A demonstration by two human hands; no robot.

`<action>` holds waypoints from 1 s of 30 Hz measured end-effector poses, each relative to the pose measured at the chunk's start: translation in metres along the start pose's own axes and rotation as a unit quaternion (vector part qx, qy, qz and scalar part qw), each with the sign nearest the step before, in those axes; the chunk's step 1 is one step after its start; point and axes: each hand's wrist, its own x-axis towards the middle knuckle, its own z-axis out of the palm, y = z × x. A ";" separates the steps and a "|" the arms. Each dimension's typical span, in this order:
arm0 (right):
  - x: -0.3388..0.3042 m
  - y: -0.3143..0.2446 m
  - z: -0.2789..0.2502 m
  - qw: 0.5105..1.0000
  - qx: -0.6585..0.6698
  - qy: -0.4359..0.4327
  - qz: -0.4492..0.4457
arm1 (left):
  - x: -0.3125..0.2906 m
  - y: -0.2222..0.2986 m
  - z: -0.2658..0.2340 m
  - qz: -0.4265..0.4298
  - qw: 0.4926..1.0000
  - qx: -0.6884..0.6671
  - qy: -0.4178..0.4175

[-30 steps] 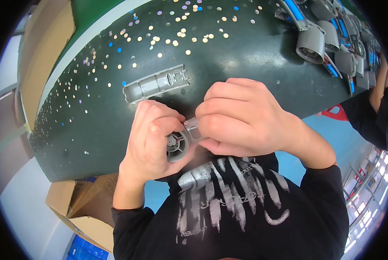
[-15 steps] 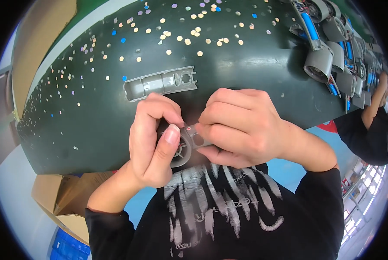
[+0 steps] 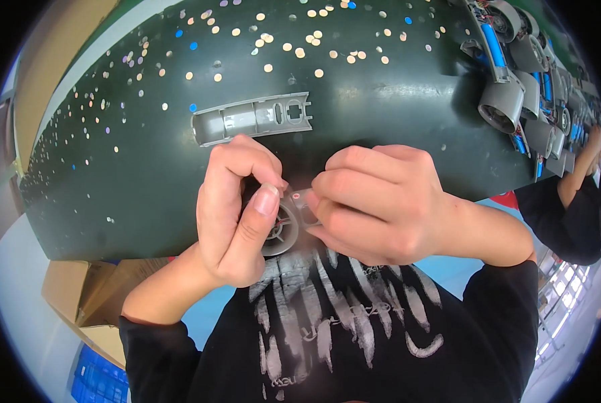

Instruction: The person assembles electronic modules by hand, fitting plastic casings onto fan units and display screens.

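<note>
L hand [image 3: 237,215] & R hand [image 3: 381,205], fingers pinching grey housing [image 3: 292,225] btwn them; prob. light, stiff plastic; best held by rim [image 3: 292,238].

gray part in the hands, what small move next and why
Probably ease the right hand back slightly while the left hand steadies the gray part, because the right hand covers much of its neck, hiding the spot where both hands meet.

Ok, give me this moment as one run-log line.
left hand: holding spoked part | right hand: pinching its right side | nearby: grey shell, open side up on table; grey parts piled right
</note>
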 end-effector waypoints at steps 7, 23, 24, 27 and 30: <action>0.000 -0.002 0.011 0.998 0.023 0.040 0.035 | 0.003 -0.005 -0.004 0.067 0.996 0.038 -0.034; 0.007 -0.021 -0.003 0.996 -0.050 -0.037 0.066 | 0.015 0.023 -0.013 -0.154 0.962 -0.215 -0.063; 0.008 -0.022 -0.005 0.996 -0.055 -0.043 0.059 | 0.014 0.024 -0.012 -0.163 0.962 -0.206 -0.080; 0.011 -0.023 -0.009 0.997 -0.064 -0.045 0.017 | 0.001 0.024 -0.009 -0.119 0.976 -0.147 -0.108; 0.012 -0.028 -0.011 0.994 -0.091 -0.054 -0.039 | -0.017 0.026 0.000 -0.038 0.995 -0.029 -0.083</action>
